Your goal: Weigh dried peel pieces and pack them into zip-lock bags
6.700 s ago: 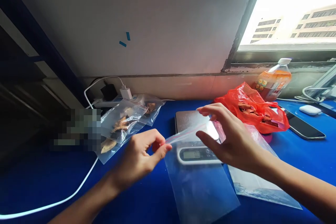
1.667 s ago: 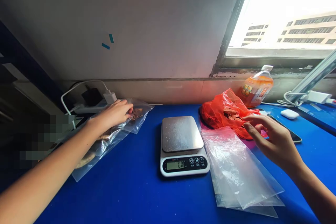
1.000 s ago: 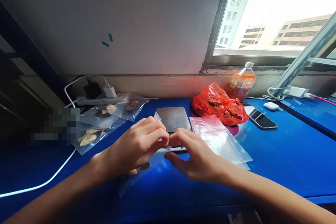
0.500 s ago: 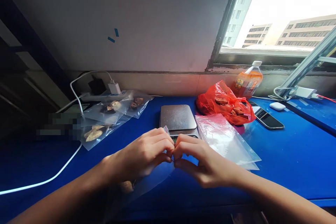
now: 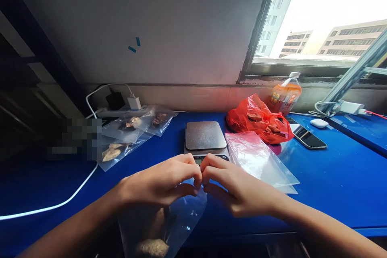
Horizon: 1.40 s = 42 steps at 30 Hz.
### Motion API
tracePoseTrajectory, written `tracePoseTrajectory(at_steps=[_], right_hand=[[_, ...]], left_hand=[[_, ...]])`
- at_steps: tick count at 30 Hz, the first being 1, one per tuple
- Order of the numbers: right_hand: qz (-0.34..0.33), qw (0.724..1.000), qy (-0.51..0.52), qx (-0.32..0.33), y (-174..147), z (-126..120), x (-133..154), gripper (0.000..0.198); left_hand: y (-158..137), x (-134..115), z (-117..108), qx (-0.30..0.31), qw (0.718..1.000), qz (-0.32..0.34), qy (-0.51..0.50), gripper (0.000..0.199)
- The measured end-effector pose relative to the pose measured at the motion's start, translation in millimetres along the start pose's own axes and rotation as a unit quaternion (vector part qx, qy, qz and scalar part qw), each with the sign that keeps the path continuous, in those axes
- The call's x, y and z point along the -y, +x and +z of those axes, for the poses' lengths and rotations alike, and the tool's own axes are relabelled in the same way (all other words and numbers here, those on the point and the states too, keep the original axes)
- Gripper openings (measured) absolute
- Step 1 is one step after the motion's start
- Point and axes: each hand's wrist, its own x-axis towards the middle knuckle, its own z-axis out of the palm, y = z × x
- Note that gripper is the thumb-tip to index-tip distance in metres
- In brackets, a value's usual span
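Note:
Both hands meet at the top edge of a clear plastic zip bag (image 5: 189, 213), in front of the scale. My left hand (image 5: 165, 179) is closed, thumb and fingers pinching the bag's edge. Fingertips of my right hand (image 5: 231, 183) pinch the same edge right beside it. Below the hands the bag hangs down, with brown dried pieces (image 5: 153, 246) at its bottom. Just beyond stands a digital kitchen scale (image 5: 206, 135) with a bare metal plate; the fingers partly cover its display.
Filled clear bags (image 5: 133, 129) lie at the left, near a white charger (image 5: 134, 101) and cable. To the right are flat clear bags (image 5: 260, 159), a red plastic bag (image 5: 252, 115) of brown pieces, an orange drink bottle (image 5: 287, 92), a phone (image 5: 310, 136) and a white case (image 5: 319, 123).
The hanging bag has swung into fuller view below the hands, showing more of the brown pieces. My left hand has shifted slightly lower; both hands still pinch the top edge.

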Motion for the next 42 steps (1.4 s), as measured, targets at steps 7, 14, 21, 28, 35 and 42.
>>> tracePoseTrajectory(at_steps=[7,14,21,28,35,42], right_hand=[[0.013,0.991,0.135,0.014,5,-12,5,0.016],[0.107,0.938,0.274,-0.185,5,-26,-14,0.022],[0.149,0.932,0.235,-0.233,-3,-19,-17,0.028],[0.132,0.889,0.401,-0.177,14,4,-11,0.046],[0.193,0.783,0.302,-0.508,-39,-39,-1,0.031],[0.279,0.636,0.035,-0.719,-126,-64,-36,0.042]], left_hand=[[-1,11,-17,-0.013,0.992,-0.027,0.126,0.021],[-17,32,-52,-0.207,0.944,-0.013,0.255,0.010],[-28,1,-75,-0.474,0.861,-0.078,0.163,0.009],[24,-35,-94,-0.505,0.846,0.107,0.130,0.007],[88,-40,-72,-0.385,0.903,0.082,0.170,0.038],[211,6,-24,-0.166,0.924,0.116,0.325,0.026]])
